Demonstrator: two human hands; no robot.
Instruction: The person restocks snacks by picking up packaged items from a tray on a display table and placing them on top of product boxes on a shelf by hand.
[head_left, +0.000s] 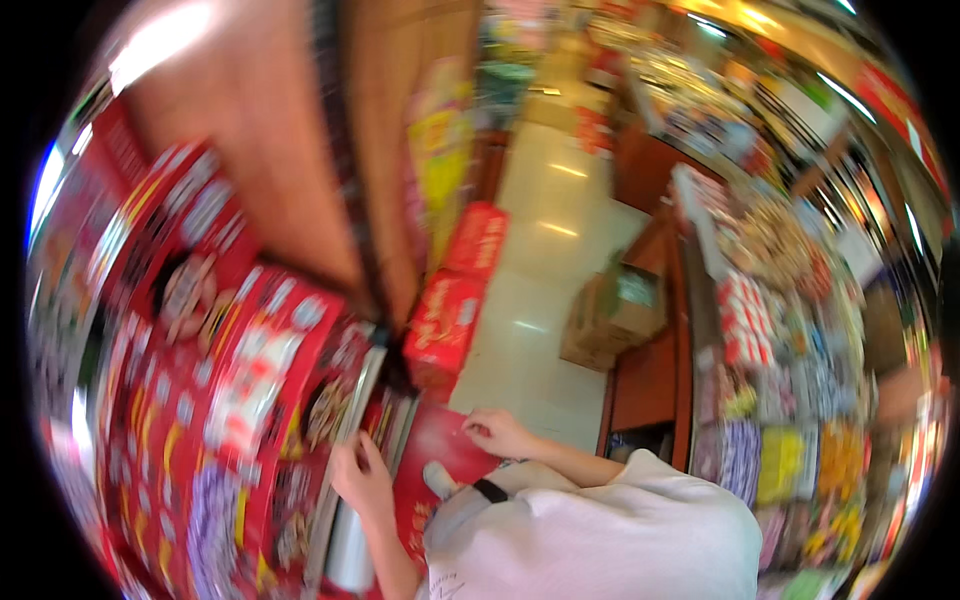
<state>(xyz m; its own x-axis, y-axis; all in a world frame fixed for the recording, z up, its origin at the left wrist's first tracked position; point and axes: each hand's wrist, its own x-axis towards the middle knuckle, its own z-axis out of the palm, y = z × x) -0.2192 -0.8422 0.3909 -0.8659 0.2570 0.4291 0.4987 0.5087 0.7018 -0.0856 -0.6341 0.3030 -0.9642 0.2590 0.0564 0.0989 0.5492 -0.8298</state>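
Observation:
My left hand (361, 474) is at the metal-edged front of a shelf (330, 487), its fingers bent near the rail; whether it grips anything is too blurred to tell. Red packages (300, 420) with food pictures lie on that shelf just left of the hand. Bent in a loose curl, my right hand (491, 433) hangs over the red floor covering (442, 420), with no held object visible. Below it shows a shoe (439, 480). A white and red packet (251, 390) and a purple striped packet (214, 517) rest among the red packages.
Red boxes (448, 322) stand on the floor beside a wooden panel (262, 150). Across the tiled aisle (525, 352), cardboard boxes (619, 307) sit against a wooden display counter (649, 375) loaded with packaged goods (780, 457). Farther up is another laden counter (652, 165).

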